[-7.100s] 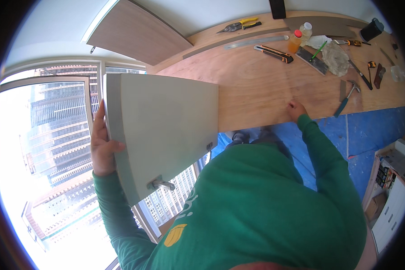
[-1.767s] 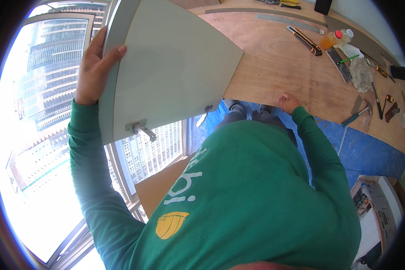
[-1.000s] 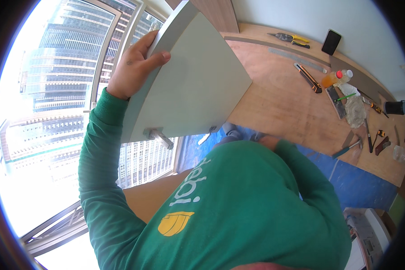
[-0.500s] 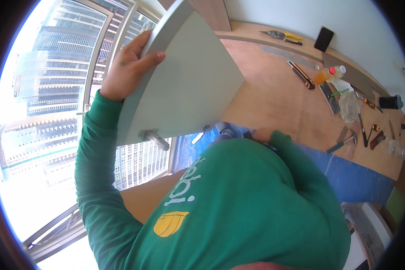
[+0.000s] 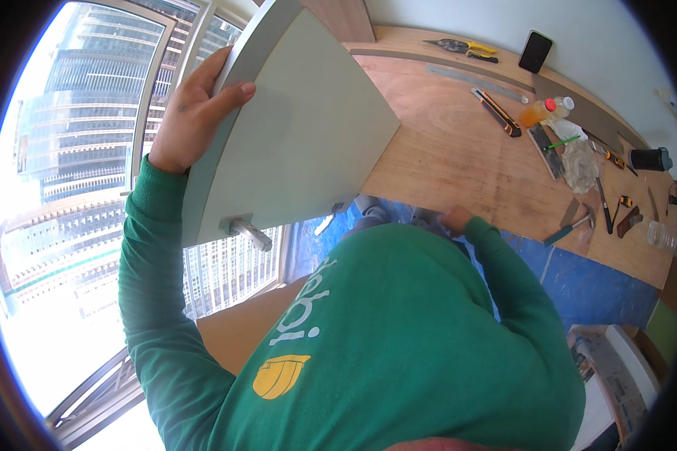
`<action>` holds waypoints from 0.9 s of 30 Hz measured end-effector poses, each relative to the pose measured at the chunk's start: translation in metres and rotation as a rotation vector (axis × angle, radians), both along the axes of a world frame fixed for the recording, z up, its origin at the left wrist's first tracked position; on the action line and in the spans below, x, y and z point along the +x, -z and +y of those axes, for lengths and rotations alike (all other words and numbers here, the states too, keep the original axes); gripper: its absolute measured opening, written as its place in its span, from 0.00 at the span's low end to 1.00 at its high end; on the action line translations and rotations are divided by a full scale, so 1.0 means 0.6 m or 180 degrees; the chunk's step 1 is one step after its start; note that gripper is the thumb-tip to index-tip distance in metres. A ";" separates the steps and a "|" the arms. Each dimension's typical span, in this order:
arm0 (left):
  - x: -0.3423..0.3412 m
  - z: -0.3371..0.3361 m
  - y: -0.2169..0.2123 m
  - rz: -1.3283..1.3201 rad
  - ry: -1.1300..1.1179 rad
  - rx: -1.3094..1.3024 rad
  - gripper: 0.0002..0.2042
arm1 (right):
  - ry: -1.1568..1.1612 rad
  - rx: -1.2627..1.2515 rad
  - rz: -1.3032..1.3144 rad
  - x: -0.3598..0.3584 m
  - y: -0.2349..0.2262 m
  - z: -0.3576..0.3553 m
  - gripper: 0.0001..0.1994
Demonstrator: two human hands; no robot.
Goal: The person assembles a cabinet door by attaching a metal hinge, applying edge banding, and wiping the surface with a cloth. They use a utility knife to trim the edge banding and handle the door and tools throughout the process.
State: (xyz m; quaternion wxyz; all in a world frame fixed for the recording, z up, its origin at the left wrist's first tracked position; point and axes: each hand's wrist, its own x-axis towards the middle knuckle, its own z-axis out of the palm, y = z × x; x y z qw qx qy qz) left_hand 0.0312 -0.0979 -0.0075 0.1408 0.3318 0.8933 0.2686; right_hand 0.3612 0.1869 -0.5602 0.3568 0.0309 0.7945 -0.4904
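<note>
My left hand (image 5: 198, 113) grips the upper left edge of a pale grey-green cabinet door (image 5: 301, 128), its thumb lying on the broad face. The panel is held up at a tilt beside the window. Along its lower edge sit two metal hinges, a nearer hinge (image 5: 247, 232) that sticks out toward me and a farther hinge (image 5: 327, 219). Beyond my belly, by the front edge of the wooden worktop (image 5: 444, 161), is my right hand (image 5: 456, 219). It hangs low near my legs, and its fingers are too hidden to make out.
On the worktop lie a utility knife (image 5: 496, 113), a metal ruler (image 5: 478, 83), a hammer (image 5: 570, 228) and yellow-handled snips (image 5: 462, 49). Small bottles (image 5: 538, 112) and a phone (image 5: 535, 51) stand toward the wall. Blue sheeting (image 5: 579, 286) covers the floor. The window (image 5: 90, 150) is close on the left.
My right hand has moved slightly right, away from my body. The view has shifted a little, and the door with my left hand on it appears slightly farther left.
</note>
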 end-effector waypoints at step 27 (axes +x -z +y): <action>0.007 -0.006 0.006 0.0127 -0.0032 0.0053 0.32 | 0.1130 0.0284 0.0359 -0.037 -0.097 -0.034 0.12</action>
